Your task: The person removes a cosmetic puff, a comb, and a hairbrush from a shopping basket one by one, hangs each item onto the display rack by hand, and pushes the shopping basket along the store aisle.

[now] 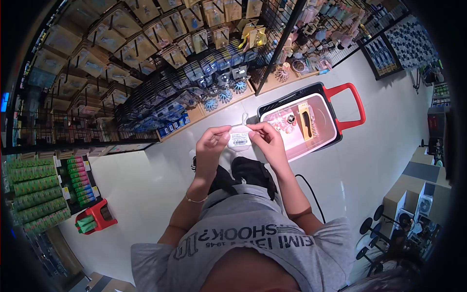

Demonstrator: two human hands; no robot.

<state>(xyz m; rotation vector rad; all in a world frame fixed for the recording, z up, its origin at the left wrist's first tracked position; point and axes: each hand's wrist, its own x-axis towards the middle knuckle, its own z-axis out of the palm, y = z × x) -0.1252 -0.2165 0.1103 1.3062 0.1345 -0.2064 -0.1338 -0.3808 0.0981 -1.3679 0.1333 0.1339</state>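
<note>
Pale, glossy floor
A dark basket with a red handle sits at two o'clock; a red plastic stand with green packets, at eight o'clock.

The white case looks like smooth plastic, softly shiny, its printed barcode label apparently paper or film; the loop above reads as soft cord. The basket has a dark plastic shell, a smooth pale liner and a sleek red plastic handle. Inside, the yellow packaging looks like printed card. The floor is smooth and glossy, throwing back light. The T-shirt is matt grey knit cloth with flat print; the trousers are dark cloth. The rack post appears to be black metal, the shelf ledge pale, wood-like. The stool looks like red moulded plastic.
</note>
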